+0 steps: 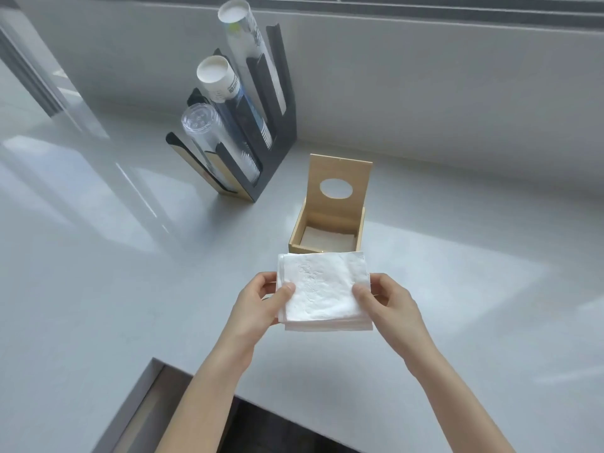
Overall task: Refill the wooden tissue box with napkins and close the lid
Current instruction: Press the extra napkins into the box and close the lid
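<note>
A small wooden tissue box (295, 238) stands on the grey counter, its lid (340, 173) with an oval hole tipped up and open at the back. A few white napkins (327, 238) lie low inside the box. I hold a stack of white napkins (323, 292) flat in the air just in front of the box. My left hand (261, 305) pinches the stack's left edge and my right hand (387, 304) pinches its right edge, thumbs on top.
A black cup dispenser (258, 132) with three tilted stacks of paper and plastic cups stands behind and left of the box. A grey wall runs along the back. The counter (98, 273) ends in a cut-out edge at the bottom near my forearms.
</note>
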The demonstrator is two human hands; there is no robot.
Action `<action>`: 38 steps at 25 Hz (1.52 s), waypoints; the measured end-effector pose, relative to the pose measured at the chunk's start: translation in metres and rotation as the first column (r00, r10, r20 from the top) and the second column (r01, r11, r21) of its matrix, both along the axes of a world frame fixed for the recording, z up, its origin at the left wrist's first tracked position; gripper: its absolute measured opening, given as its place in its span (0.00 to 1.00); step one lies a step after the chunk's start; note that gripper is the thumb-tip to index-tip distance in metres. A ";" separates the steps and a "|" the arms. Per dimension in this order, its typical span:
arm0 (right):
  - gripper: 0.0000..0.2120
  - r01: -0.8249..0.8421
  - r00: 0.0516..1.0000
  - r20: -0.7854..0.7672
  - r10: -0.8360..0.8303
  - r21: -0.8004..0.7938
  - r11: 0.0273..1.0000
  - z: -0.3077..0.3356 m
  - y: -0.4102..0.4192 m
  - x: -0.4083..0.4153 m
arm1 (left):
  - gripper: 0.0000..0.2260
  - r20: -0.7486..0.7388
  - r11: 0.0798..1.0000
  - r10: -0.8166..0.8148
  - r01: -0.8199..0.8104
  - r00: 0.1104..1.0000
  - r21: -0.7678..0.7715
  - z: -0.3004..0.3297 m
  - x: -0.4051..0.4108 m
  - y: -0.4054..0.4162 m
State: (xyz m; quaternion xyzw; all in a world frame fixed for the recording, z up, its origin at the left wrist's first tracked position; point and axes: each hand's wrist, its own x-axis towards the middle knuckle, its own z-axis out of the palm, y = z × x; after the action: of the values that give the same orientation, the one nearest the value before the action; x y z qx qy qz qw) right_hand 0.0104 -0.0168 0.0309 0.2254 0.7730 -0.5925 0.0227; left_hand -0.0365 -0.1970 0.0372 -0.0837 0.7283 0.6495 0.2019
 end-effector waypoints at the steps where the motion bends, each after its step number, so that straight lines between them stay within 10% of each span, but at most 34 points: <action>1: 0.08 -0.014 1.000 -0.006 0.014 0.003 1.000 0.002 0.003 -0.006 | 0.05 -0.002 1.000 0.017 -0.017 1.000 -0.002 0.003 -0.003 0.002; 25: 0.12 -0.003 0.998 0.054 -0.018 0.363 0.932 0.003 0.027 -0.119 | 0.03 -0.157 0.919 -0.251 0.184 0.955 -0.350 -0.014 -0.150 0.041; 32: 0.05 -0.215 0.977 0.185 0.110 0.813 0.540 -0.002 0.017 -0.133 | 0.04 -0.305 0.544 -0.581 0.081 0.755 -0.835 -0.023 -0.149 0.059; 38: 0.11 -0.432 0.902 0.409 0.140 0.845 0.316 -0.011 0.003 -0.141 | 0.14 -0.084 0.121 -0.820 0.027 0.565 -0.992 -0.027 -0.144 0.071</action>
State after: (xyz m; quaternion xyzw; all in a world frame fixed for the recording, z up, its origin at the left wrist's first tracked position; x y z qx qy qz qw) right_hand -0.1307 -0.0136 0.0204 0.1329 0.9860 -0.0101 0.0999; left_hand -0.1807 -0.1265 0.0106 0.2796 0.9587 -0.0266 0.0442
